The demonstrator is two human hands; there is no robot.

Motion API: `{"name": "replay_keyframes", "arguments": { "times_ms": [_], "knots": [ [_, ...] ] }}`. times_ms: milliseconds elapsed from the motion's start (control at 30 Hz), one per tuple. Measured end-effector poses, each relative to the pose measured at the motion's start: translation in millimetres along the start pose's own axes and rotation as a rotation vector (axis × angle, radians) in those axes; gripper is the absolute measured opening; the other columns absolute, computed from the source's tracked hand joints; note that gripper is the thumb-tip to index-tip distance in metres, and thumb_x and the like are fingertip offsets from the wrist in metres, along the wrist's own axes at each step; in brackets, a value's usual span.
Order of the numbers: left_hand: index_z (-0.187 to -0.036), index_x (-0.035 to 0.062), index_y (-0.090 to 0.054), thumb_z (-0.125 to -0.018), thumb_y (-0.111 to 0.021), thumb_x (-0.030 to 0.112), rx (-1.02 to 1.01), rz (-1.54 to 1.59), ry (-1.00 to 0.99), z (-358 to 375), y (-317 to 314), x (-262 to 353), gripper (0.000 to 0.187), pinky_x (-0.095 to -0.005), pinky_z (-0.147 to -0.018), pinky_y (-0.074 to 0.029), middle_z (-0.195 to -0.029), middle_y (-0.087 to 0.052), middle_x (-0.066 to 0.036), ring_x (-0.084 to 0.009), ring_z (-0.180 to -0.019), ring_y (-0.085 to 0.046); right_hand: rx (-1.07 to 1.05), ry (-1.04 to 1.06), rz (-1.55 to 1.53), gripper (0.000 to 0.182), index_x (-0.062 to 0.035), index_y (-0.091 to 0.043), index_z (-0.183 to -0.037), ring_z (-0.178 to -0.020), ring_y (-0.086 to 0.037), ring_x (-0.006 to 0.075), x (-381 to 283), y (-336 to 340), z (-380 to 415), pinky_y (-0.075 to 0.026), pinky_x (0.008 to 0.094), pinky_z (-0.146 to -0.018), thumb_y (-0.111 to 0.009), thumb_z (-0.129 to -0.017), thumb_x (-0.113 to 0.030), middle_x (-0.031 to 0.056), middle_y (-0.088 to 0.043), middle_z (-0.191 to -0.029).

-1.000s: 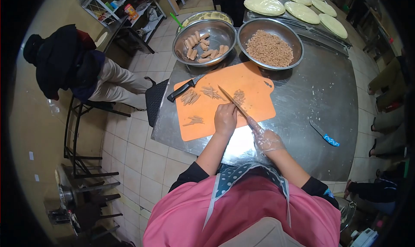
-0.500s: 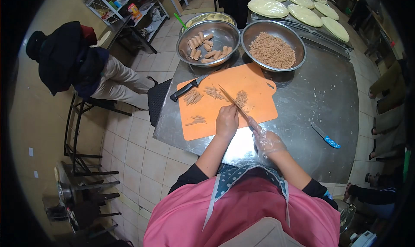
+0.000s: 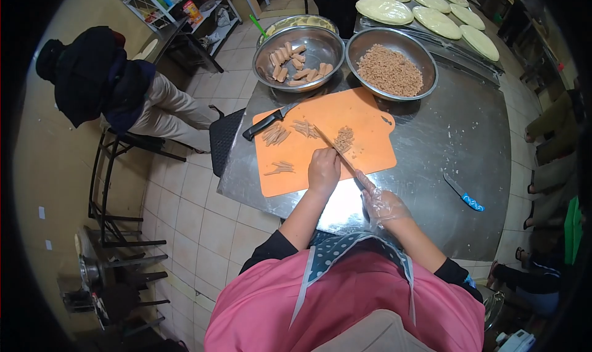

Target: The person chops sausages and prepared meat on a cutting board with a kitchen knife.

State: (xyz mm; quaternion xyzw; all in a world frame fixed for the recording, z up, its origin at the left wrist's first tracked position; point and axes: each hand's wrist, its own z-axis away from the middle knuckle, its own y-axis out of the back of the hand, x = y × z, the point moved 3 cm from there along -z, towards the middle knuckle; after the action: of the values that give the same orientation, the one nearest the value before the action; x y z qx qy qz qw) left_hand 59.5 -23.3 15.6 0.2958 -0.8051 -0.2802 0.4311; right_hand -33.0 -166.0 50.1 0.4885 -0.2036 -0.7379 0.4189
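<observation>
My right hand (image 3: 383, 205), in a clear plastic glove, is closed round the handle of a knife (image 3: 336, 143), whose blade slants up and left over the orange cutting board (image 3: 370, 111). Beside the blade, my left hand (image 3: 324, 170) rests on the board with its fingers curled; what lies under the fingertips is hidden. Just right of the blade is a small pile of diced sausage (image 3: 345, 139). Several bunches of thin sausage strips (image 3: 275, 135) lie on the board's left side. A second knife with a black handle (image 3: 262, 128) rests at the board's upper left edge.
Behind the board stand a steel bowl of sausage pieces (image 3: 259, 71) and a steel bowl of diced sausage (image 3: 430, 81). A blue-handled knife (image 3: 472, 202) lies on the steel table (image 3: 444, 161) at right. Dough-covered plates (image 3: 436, 22) stand farther back. A person (image 3: 102, 81) is at left.
The knife in my right hand has shifted only slightly, and my left hand stays beside the blade. At left, the other person has moved a little.
</observation>
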Motion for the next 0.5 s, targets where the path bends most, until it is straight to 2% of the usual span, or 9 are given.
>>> {"name": "replay_keyframes", "arguments": {
  "times_ms": [100, 167, 200, 267, 300, 367, 467, 500],
  "knots": [
    [-0.078, 0.0000, -0.061, -0.074, -0.058, 0.004, -0.020, 0.011, 0.016, -1, 1, 0, 0.006, -0.0379, -0.070, -0.045, -0.079, -0.062, -0.014, -0.0312, -0.076, -0.056, 0.005, 0.018, 0.031, 0.047, -0.0290, -0.022, -0.137, -0.071, -0.057, 0.0398, -2, 3, -6, -0.044, 0.0475, -0.068, -0.033, -0.091, -0.028, 0.0235, -0.059, -0.079],
    [-0.079, 0.0000, -0.062, -0.074, -0.059, 0.003, 0.009, 0.040, -0.004, 1, 1, -2, 0.007, -0.0374, -0.071, -0.046, -0.081, -0.063, -0.014, -0.0309, -0.077, -0.056, -0.106, -0.038, 0.018, 0.050, -0.0303, -0.017, -0.139, -0.086, -0.056, 0.0432, -5, 3, -15, -0.043, 0.0480, -0.078, -0.031, -0.091, -0.032, 0.0285, -0.057, -0.095],
    [-0.081, 0.0001, -0.063, -0.073, -0.059, 0.003, 0.035, 0.072, -0.020, 2, 2, -2, 0.009, -0.0369, -0.072, -0.046, -0.084, -0.064, -0.014, -0.0306, -0.078, -0.057, -0.107, -0.037, 0.016, 0.050, -0.0303, -0.017, -0.139, -0.086, -0.056, 0.0432, -1, 1, -19, -0.043, 0.0480, -0.078, -0.031, -0.091, -0.032, 0.0285, -0.057, -0.095],
    [-0.082, 0.0002, -0.064, -0.073, -0.059, 0.002, 0.035, 0.061, -0.039, 3, 5, -2, 0.010, -0.0364, -0.073, -0.046, -0.086, -0.064, -0.014, -0.0302, -0.079, -0.057, -0.076, -0.006, -0.065, 0.049, -0.0292, -0.019, -0.139, -0.098, -0.053, 0.0418, 11, -6, -28, -0.041, 0.0443, -0.086, -0.031, -0.092, -0.032, 0.0258, -0.053, -0.111],
    [-0.084, 0.0004, -0.065, -0.073, -0.060, 0.002, 0.037, 0.052, -0.057, 3, 6, 0, 0.012, -0.0358, -0.074, -0.047, -0.089, -0.065, -0.014, -0.0298, -0.080, -0.058, -0.074, -0.007, -0.065, 0.049, -0.0292, -0.019, -0.139, -0.098, -0.053, 0.0418, 16, -7, -28, -0.041, 0.0443, -0.086, -0.031, -0.092, -0.032, 0.0258, -0.053, -0.111],
    [-0.085, 0.0000, -0.065, -0.073, -0.060, 0.001, 0.040, 0.058, -0.044, 5, 3, -2, 0.013, -0.0356, -0.074, -0.047, -0.090, -0.065, -0.014, -0.0296, -0.081, -0.058, 0.038, 0.033, -0.197, 0.047, -0.0320, -0.020, -0.138, -0.107, -0.051, 0.0356, 22, -2, -29, -0.039, 0.0394, -0.092, -0.032, -0.093, -0.032, 0.0220, -0.050, -0.119],
    [-0.086, -0.0007, -0.065, -0.073, -0.061, 0.002, 0.047, 0.055, -0.018, 7, 0, -4, 0.014, -0.0353, -0.075, -0.047, -0.091, -0.065, -0.014, -0.0295, -0.082, -0.058, 0.002, -0.065, -0.297, 0.046, -0.0312, -0.021, -0.138, -0.113, -0.048, 0.0326, 23, 17, -21, -0.036, 0.0363, -0.095, -0.031, -0.093, -0.034, 0.0177, -0.048, -0.125],
    [-0.086, -0.0011, -0.065, -0.073, -0.061, 0.002, 0.049, 0.050, -0.010, 6, -2, -4, 0.014, -0.0353, -0.076, -0.046, -0.091, -0.065, -0.014, -0.0296, -0.082, -0.058, 0.056, -0.024, -0.308, 0.046, -0.0309, -0.022, -0.138, -0.112, -0.049, 0.0310, 29, 15, -22, -0.037, 0.0353, -0.094, -0.032, -0.093, -0.034, 0.0166, -0.049, -0.123]
  ]
}}
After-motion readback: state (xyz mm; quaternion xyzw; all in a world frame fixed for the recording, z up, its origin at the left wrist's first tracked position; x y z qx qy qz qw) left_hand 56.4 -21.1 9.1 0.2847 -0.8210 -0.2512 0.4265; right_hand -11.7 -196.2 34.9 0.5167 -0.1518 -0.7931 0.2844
